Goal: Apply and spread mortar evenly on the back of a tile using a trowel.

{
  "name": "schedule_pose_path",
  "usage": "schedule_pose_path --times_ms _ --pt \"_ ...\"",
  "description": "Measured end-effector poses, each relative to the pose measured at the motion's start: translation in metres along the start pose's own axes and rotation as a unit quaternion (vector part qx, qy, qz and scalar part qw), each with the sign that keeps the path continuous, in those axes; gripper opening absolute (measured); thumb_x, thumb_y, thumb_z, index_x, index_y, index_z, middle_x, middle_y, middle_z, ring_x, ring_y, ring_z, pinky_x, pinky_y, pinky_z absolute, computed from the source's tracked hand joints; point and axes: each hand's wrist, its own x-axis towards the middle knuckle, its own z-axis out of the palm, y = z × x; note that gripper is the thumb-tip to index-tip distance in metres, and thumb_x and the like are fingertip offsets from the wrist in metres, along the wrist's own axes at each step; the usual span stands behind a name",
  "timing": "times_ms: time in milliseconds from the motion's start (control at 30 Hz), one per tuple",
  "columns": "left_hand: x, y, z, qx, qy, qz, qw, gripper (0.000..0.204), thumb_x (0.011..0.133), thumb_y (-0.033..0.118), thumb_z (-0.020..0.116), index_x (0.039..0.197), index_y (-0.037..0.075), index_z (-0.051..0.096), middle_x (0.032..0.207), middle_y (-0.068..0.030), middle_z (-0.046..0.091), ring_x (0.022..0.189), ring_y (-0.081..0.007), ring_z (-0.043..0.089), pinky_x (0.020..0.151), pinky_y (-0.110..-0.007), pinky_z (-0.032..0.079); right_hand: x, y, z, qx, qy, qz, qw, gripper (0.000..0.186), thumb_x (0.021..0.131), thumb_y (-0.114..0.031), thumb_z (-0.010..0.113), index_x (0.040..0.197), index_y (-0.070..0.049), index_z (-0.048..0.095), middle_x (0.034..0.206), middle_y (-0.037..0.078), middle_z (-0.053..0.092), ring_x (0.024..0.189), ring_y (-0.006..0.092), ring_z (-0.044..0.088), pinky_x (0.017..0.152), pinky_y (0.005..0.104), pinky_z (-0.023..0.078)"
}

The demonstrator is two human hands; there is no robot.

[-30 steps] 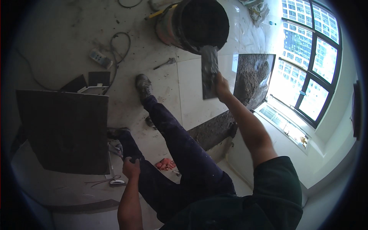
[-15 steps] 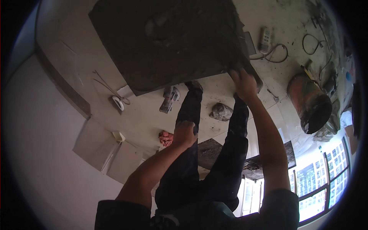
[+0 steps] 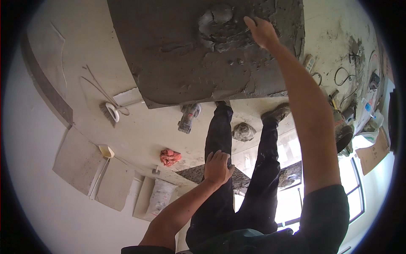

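A large dark tile [image 3: 177,63] coated with wet grey mortar lies in front of me, with a fresh lump of mortar [image 3: 220,21] near its top. My right hand [image 3: 262,33] reaches onto the mortar beside that lump; I cannot make out whether it grips a tool. My left hand [image 3: 218,167] rests flat on my left thigh and holds nothing. My legs in dark trousers and my grey shoes stand just below the tile's edge.
On the pale floor lie a power tool [image 3: 189,117], a red rag [image 3: 170,156], a brush [image 3: 111,112] and a grey lump [image 3: 244,132]. A mortar bucket [image 3: 344,135], cables [image 3: 344,76] and a window are at the right. Pale tiles [image 3: 78,161] and a sack [image 3: 160,194] lie lower left.
My view swung from the bucket to the mortared tile. My right hand went from the bucket to the tile's edge, then onto the mortar. My left hand stays on my thigh.
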Motion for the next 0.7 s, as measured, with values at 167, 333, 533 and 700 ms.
schedule_pose_path --times_ms 167,333,533,700 --pt "0.002 -0.007 -0.012 -0.033 0.007 0.000 0.999 0.044 0.076 0.028 0.079 0.111 0.007 0.062 0.110 -0.0086 0.065 0.121 -0.0279 0.056 0.108 -0.047 0.039 0.033 -0.028 -0.024 -0.122 -0.155 -0.132 0.971 0.072 0.099 -0.064 0.040 0.119 0.001 0.065 0.107 0.024 0.069 0.106 0.0418 0.064 0.097 0.0492 0.049" --pt "0.003 -0.008 -0.011 -0.052 0.038 -0.004 0.998 0.041 0.075 0.026 0.080 0.108 0.008 0.063 0.109 -0.0118 0.064 0.116 -0.0318 0.059 0.106 -0.048 0.041 0.041 -0.087 -0.041 -0.217 -0.191 -0.131 0.948 0.055 0.102 -0.044 0.046 0.125 0.003 0.062 0.124 0.027 0.062 0.113 0.0414 0.059 0.098 0.0509 0.046" --pt "0.003 0.001 -0.013 -0.046 0.024 -0.020 0.998 0.041 0.076 0.027 0.080 0.108 0.008 0.063 0.110 -0.0124 0.065 0.116 -0.0323 0.059 0.106 -0.048 0.041 0.045 -0.104 -0.057 -0.215 -0.373 -0.012 0.902 0.071 0.103 -0.055 0.037 0.145 0.001 0.046 0.148 0.022 0.047 0.139 0.0395 0.042 0.115 0.0459 0.037" --pt "0.011 0.007 -0.009 -0.036 0.017 -0.022 0.999 0.041 0.075 0.027 0.079 0.108 0.008 0.063 0.111 -0.0123 0.065 0.117 -0.0322 0.060 0.107 -0.048 0.041 0.020 -0.065 -0.046 -0.284 -0.204 -0.234 0.907 0.060 0.101 -0.058 0.041 0.109 -0.004 0.066 0.087 0.021 0.069 0.090 0.0405 0.068 0.084 0.0513 0.053"
